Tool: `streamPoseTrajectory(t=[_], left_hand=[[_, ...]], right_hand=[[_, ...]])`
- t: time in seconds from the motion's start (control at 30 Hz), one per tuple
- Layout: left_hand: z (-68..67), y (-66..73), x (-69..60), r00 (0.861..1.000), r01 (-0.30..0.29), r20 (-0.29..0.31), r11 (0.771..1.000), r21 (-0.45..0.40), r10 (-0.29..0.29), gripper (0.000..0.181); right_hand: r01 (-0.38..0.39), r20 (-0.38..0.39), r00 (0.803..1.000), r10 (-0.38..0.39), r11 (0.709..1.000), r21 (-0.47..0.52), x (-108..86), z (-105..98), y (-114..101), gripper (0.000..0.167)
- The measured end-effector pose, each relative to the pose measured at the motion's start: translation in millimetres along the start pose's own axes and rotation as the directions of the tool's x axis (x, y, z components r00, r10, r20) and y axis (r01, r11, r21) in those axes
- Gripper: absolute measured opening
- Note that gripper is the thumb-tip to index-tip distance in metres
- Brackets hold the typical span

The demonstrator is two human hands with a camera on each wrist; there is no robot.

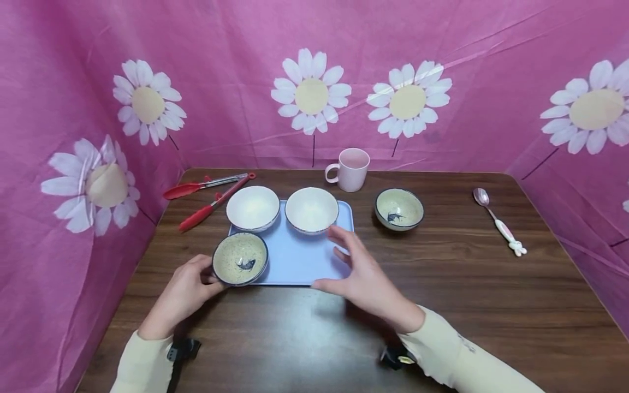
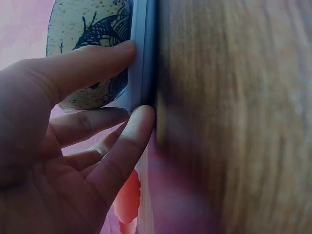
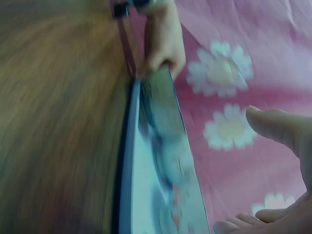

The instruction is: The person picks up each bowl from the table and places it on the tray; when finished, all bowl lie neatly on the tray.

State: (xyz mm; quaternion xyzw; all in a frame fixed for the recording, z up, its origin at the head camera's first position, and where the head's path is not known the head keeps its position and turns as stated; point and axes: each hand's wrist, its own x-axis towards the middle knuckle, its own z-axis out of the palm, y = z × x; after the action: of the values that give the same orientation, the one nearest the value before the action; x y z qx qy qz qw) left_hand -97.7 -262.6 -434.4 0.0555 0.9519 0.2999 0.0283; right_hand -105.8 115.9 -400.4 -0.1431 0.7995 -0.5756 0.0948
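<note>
Daisy-printed pink cloth [image 1: 231, 76] backs the wood-grained surface [image 1: 275, 338]. Left grip [image 1: 183, 292] curls round a speckled bowl [image 1: 237, 255] at the front-left corner of the smooth blue tray [image 1: 304, 261]; right grip [image 1: 367, 281], wide, hovers at its right. Round white bowls [image 1: 253, 207] stand behind, then a mug [image 1: 355, 173].

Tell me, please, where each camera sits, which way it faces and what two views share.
Head: worn on the head, facing forward and down at the tray and table; left hand, right hand and sleeves show.
Left wrist: on that wrist, facing the nearest bowl and tray edge; only the left hand shows.
Right wrist: on that wrist, looking along the tray towards the left hand; part of the right hand also shows.
Shared: head and right wrist both show both hands.
</note>
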Motion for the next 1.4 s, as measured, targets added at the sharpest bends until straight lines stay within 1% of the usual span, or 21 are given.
streamPoseTrajectory(t=[0.13,0.27,0.33,0.4,0.47,0.5,0.57,0.67,0.8,1.13,1.23,1.4], left_hand=[[0.5,1.1,-0.5,1.0,-0.002,-0.009,1.0,0.001,0.002,0.029],[0.3,0.7,-0.3,1.0,-0.011,-0.021,1.0,0.008,0.011,0.028],[-0.4,0.1,-0.1,1.0,-0.009,-0.024,1.0,0.015,0.01,0.029],[-1.2,-0.4,0.1,1.0,-0.001,-0.021,1.0,0.016,0.001,0.03],[-1.7,-0.2,0.3,1.0,0.009,-0.013,1.0,0.013,-0.009,0.032],[-1.8,-0.2,0.4,1.0,0.014,-0.008,1.0,0.012,-0.014,0.032],[-1.8,-0.3,0.4,1.0,0.026,0.002,1.0,0.009,-0.026,0.033],[-1.4,-0.5,-0.1,0.999,0.038,0.009,0.999,0.006,-0.038,0.034],[-0.8,-0.4,0.2,0.999,0.038,0.01,0.999,0.0,-0.038,0.034],[1.4,0.1,1.1,1.0,0.023,0.012,1.0,-0.006,-0.023,0.032],[1.7,-0.1,0.9,1.0,0.025,0.016,1.0,-0.016,-0.025,0.033],[1.8,-0.9,0.8,0.999,0.028,0.021,0.999,-0.026,-0.027,0.034]], right_hand=[[-0.049,-0.116,0.992,0.044,0.998,-0.038,-10.7,-37,15,0.107],[-0.112,-0.232,0.968,0.093,0.991,-0.069,-16.7,-78,27,0.109],[-0.15,-0.285,0.95,0.127,0.987,-0.061,-15.6,-97,34,0.113],[-0.187,-0.335,0.928,0.165,0.982,-0.036,-12.6,-114,43,0.115],[-0.207,-0.366,0.909,0.197,0.978,0.012,-8.1,-130,53,0.115],[-0.215,-0.376,0.902,0.209,0.976,0.028,-5.6,-136,59,0.115],[-0.224,-0.377,0.899,0.225,0.973,0.048,-0.2,-146,69,0.114],[-0.245,-0.352,0.903,0.246,0.968,0.046,8.5,-154,82,0.117],[-0.266,-0.332,0.908,0.257,0.964,0.02,18.1,-156,91,0.123],[-0.305,-0.301,0.908,0.291,0.952,-0.001,31.4,-152,94,0.132],[-0.323,-0.308,0.903,0.3,0.946,-0.024,33.9,-150,94,0.135],[-0.329,-0.338,0.896,0.288,0.942,-0.072,38.7,-149,95,0.138]])
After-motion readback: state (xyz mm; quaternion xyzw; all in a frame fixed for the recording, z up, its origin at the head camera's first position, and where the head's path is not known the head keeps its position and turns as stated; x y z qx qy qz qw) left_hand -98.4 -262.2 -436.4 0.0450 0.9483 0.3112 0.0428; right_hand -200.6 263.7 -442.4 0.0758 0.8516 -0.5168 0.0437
